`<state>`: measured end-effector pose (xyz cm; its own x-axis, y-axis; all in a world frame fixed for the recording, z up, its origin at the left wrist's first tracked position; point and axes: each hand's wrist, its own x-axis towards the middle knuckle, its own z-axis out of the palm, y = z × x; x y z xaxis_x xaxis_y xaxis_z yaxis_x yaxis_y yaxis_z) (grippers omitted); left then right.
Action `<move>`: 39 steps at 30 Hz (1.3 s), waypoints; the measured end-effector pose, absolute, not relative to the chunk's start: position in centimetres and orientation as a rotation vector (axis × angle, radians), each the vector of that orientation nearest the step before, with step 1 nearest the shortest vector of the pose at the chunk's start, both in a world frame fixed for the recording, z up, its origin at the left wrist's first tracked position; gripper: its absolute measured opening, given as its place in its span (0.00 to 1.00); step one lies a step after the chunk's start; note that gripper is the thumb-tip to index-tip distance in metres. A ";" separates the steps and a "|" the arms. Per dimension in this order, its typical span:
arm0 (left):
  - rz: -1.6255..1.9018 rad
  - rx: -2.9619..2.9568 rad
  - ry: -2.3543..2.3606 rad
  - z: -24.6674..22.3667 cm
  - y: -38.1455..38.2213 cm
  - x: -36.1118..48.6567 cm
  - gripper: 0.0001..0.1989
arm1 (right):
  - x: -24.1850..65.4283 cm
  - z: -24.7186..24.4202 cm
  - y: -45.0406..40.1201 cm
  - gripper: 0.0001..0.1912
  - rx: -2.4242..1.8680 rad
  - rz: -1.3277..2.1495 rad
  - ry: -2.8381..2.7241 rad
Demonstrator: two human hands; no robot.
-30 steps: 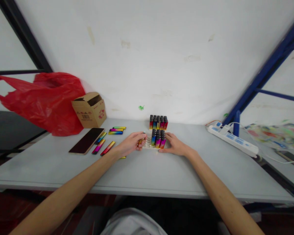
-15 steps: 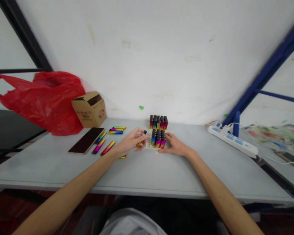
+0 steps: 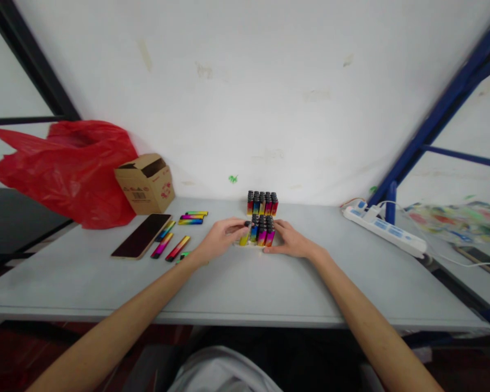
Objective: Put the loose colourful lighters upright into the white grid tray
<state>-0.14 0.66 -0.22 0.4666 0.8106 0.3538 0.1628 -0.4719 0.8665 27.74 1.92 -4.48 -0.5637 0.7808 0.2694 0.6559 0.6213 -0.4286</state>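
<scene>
A yellow lighter [image 3: 244, 238] with a black top stands upright in my left hand [image 3: 221, 237], pinched between thumb and fingers. It is at the left end of a white tray [image 3: 249, 246], beside the upright lighters [image 3: 262, 235] in blue, pink and purple that fill the tray's right part. Whether its base sits in a slot, I cannot tell. My right hand [image 3: 291, 239] grips the tray's right end, thumb at the front corner and fingers behind. Several loose lighters lie left of my left hand, among them a red and yellow one [image 3: 178, 249].
Behind the tray stands another block of upright lighters [image 3: 262, 204]. At the left are a phone [image 3: 142, 236], an open cardboard box [image 3: 146, 185] and a red plastic bag [image 3: 93, 174]. A white power strip [image 3: 384, 228] with cables lies at the right.
My left hand has moved slightly right and turned the yellow lighter from tilted to upright at the tray's left end. My right hand stays on the tray. The view has shifted slightly.
</scene>
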 end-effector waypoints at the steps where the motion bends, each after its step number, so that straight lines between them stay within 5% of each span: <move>1: 1.022 1.926 0.799 -0.3 0.5 0.0 0.14 | 27.7 -4.5 1.9 0.47 -1.134 0.394 -2.410; 28: 0.994 2.407 0.856 -1.8 0.3 1.1 0.13 | 27.7 -4.6 2.0 0.44 -1.135 0.400 -2.403; 34: 0.935 2.340 0.912 -1.5 0.0 0.9 0.23 | 27.8 -4.7 1.9 0.46 -1.122 0.390 -2.408; 39: 1.101 2.530 1.275 -0.1 2.2 -2.7 0.14 | 27.7 -4.7 1.9 0.48 -1.130 0.408 -2.388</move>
